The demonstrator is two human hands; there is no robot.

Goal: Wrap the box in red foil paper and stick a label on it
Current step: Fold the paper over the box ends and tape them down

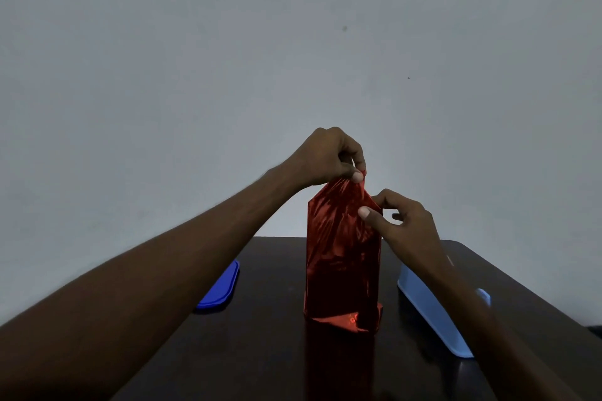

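A tall box stands upright on the dark table, fully covered in shiny red foil paper (342,257); the box itself is hidden under the foil. My left hand (329,156) pinches the gathered tip of the foil above the box's top. My right hand (407,221) pinches the foil at the upper right corner of the box, thumb against the front face. A folded flap of foil sticks out at the bottom front. No label is in view.
A dark blue lid (221,290) lies flat on the dark table (277,352) to the left of the box. A light blue plastic container (433,312) stands to the right, partly behind my right forearm. A plain grey wall rises behind the table.
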